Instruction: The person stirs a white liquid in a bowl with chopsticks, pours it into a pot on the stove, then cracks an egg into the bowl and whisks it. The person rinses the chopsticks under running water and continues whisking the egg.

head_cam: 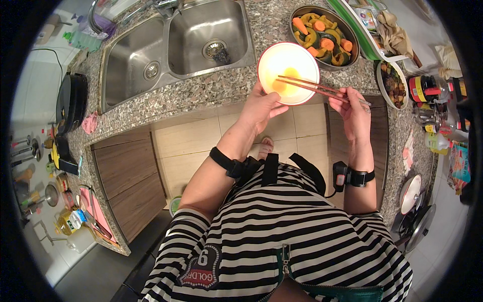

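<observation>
My left hand [264,107] grips the near left rim of a white bowl [269,62] with a red edge, held up at the counter's front edge. Inside the bowl lie raw eggs [283,85], with rounded yolks showing. A pair of wooden chopsticks [313,86] is held in my right hand [351,104]; their tips are over the yolks, and whether they touch them I cannot tell. Just behind the bowl stands an oval metal pan [354,62] of cut pumpkin [311,37] and carrot chunks [326,44].
A double steel sink [209,22] with a dark scourer [221,56] is at the back left. On the right are a dish of cooked food [393,85], a green-and-white tray [371,47], bottles [424,88] and a pot lid [420,228]. A black appliance [71,102] stands left.
</observation>
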The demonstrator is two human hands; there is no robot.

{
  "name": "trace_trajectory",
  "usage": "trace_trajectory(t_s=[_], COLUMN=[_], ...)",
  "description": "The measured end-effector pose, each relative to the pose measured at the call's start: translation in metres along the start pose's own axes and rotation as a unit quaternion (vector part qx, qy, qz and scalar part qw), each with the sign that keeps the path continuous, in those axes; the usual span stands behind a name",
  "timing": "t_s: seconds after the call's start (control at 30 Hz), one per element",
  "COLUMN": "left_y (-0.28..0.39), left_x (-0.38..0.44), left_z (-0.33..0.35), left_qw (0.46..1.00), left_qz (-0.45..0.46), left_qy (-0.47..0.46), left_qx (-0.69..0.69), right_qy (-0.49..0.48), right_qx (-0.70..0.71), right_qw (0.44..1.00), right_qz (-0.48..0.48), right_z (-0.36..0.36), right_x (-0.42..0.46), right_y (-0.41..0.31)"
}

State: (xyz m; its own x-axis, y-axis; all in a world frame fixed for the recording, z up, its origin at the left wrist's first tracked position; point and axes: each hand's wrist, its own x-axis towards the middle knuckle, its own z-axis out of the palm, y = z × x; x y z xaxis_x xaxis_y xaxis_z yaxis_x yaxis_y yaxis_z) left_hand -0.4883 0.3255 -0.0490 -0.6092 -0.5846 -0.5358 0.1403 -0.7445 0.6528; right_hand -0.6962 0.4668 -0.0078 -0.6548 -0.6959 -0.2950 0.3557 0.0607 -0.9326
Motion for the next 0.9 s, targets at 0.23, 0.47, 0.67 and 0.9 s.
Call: trace_trajectory(t_s=[0.23, 0.47, 0.67, 0.9], left_y=[0.0, -0.001, -0.001, -0.002], left_x=[-0.001, -0.001, -0.001, -0.001], left_z=[0.001, 0.001, 0.002, 0.0], left_qw=[1.0, 1.0, 1.0, 1.0], left_qz=[0.0, -0.001, 0.0, 0.0], left_qy=[0.011, 0.012, 0.013, 0.008], left_qx=[-0.003, -0.001, 0.001, 0.004], right_qy=[-0.036, -0.034, -0.028, -0.015], right_qx=[-0.06, -0.076, -0.071, -0.041], right_qw=[0.997, 0.996, 0.996, 0.999], right_qz=[-0.029, -0.044, -0.036, -0.016], right_z=[0.016, 0.015, 0.011, 0.007], right_x=[-0.005, -0.002, -0.001, 0.002], right_y=[-0.001, 0.004, 0.006, 0.009])
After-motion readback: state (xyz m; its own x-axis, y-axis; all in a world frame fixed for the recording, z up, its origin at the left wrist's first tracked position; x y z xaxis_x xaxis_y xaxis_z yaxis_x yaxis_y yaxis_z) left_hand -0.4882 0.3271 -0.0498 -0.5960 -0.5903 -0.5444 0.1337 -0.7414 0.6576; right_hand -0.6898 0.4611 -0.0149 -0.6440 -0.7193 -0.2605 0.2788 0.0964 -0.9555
